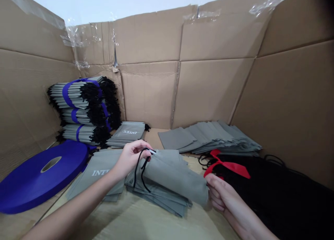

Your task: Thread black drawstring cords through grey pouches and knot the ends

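My left hand [130,160] pinches the top end of a rolled grey drawstring bag [174,177], with its black cord [139,172] hanging down from my fingers. My right hand [221,194] grips the roll's other end. Under the roll lies a loose pile of flat grey bags [156,193]. Another grey bag printed with white lettering [97,173] lies beneath my left forearm.
A wide roll of blue ribbon [41,177] lies at the left. Behind it are stacks of grey bags bound with blue bands [75,107]. Further grey bags [208,137] fan out at the back. Black bags with a red ribbon [227,167] lie at the right, inside cardboard walls [148,93].
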### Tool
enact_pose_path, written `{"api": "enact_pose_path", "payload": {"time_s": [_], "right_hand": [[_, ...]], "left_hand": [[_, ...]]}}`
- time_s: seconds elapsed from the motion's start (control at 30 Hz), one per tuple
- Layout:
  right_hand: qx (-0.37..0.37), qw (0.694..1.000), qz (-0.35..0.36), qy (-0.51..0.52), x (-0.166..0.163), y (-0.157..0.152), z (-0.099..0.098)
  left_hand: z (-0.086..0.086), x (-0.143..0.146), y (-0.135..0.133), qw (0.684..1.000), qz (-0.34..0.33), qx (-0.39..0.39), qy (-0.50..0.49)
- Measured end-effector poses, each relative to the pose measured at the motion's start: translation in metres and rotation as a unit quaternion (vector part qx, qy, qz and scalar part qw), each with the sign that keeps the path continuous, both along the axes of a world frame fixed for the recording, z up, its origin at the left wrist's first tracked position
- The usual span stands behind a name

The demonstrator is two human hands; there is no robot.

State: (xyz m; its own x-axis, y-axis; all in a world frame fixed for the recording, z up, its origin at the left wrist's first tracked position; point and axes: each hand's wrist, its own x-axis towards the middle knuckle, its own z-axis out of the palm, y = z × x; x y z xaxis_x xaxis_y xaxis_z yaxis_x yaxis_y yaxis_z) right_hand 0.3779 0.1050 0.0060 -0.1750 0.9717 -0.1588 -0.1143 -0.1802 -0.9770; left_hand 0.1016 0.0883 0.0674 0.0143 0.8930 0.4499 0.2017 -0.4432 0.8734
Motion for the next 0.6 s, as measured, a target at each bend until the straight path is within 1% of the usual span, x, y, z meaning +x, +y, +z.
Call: {"api": "enact_pose_path", "payload": {"time_s": [0.1, 0.27, 0.33, 0.4, 0.43, 0.5, 0.6], "right_hand": [[-0.006, 1.0, 0.0, -0.003, 0.0, 0.001, -0.003], [-0.023, 1.0, 0.004, 0.004, 0.004, 0.008, -0.011], [-0.016, 1.0, 0.004, 0.009, 0.006, 0.011, -0.014], [0.0, 1.0, 0.001, 0.005, 0.008, 0.014, -0.015], [0.01, 1.0, -0.002, -0.001, 0.008, 0.014, -0.014], [0.029, 0.999, -0.01, -0.018, 0.01, 0.015, -0.011], [0.048, 0.998, -0.021, -0.048, 0.012, 0.016, -0.004]], "left_hand": [[0.0, 0.002, 0.0, 1.0, -0.016, -0.017, -0.013], [0.0, 0.0, 0.007, 0.992, -0.049, -0.111, -0.04], [-0.001, -0.005, 0.01, 0.985, -0.066, -0.156, -0.021], [-0.001, -0.01, 0.013, 0.981, -0.07, -0.18, 0.018], [0.0, -0.013, 0.013, 0.981, -0.063, -0.177, 0.051], [0.002, -0.017, 0.013, 0.98, -0.037, -0.143, 0.136], [0.007, -0.02, 0.011, 0.959, -0.012, -0.066, 0.275]]}}
